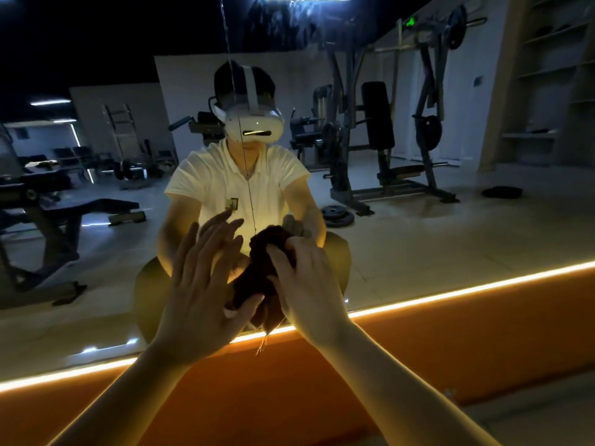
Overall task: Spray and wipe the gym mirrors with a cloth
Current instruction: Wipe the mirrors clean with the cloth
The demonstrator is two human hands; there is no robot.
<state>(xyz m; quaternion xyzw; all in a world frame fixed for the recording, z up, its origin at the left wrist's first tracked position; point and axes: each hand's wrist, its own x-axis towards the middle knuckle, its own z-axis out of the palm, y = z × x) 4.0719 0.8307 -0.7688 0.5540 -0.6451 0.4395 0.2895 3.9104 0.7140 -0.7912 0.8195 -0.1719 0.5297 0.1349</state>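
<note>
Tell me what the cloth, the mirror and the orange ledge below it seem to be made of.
Cloth: soft fabric, likely woven, dark reddish-brown, matte; it bunches in folds and loose threads hang from its lower edge. Mirror: glass, glossy; it reflects the gym, with a thin vertical seam. Ledge: smooth, matte orange, perhaps painted or padded; the material cannot be told.

My right hand (306, 284) grips a bunched dark red cloth (254, 278) against the mirror (434, 246). My left hand (206, 284), fingers straight and spread, is just beside it, above a glowing light strip (467, 289).
</note>
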